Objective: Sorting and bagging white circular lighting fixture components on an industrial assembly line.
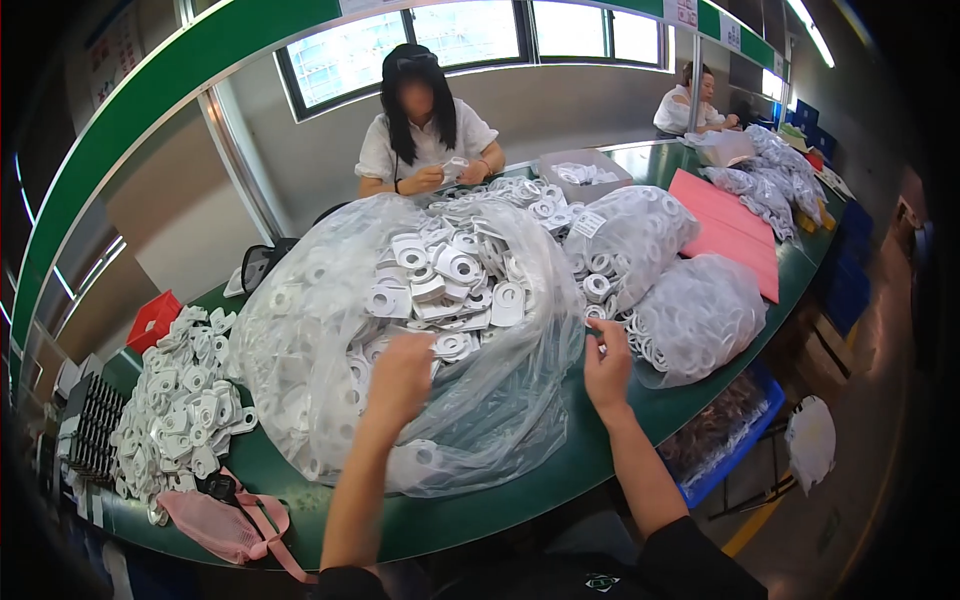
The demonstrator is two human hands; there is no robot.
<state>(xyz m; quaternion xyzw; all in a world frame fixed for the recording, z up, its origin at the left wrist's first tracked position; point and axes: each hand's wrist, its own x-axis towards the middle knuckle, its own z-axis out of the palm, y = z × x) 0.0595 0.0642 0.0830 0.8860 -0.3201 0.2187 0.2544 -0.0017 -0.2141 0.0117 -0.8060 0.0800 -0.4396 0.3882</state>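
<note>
A large clear plastic bag [490,410] lies wide open before me, full of white plastic parts [460,268], flat plates with round holes. My left hand [403,372] is over the bag's mouth, at the near edge of these parts. It is smeared by motion, and its fingertips are hidden. To the right of the bag is my right hand [607,368], its fingers curled together. A small pale bit shows between finger and thumb, too small to name. White rings [645,340] spill from another bag just beside that hand.
Loose white parts [185,400] are heaped at left, near a red bin [153,320] and a pink bag [215,520]. Filled clear bags [700,310] and a pink sheet [725,225] lie at right. Across the green table [520,500], a person [420,130] handles a white part.
</note>
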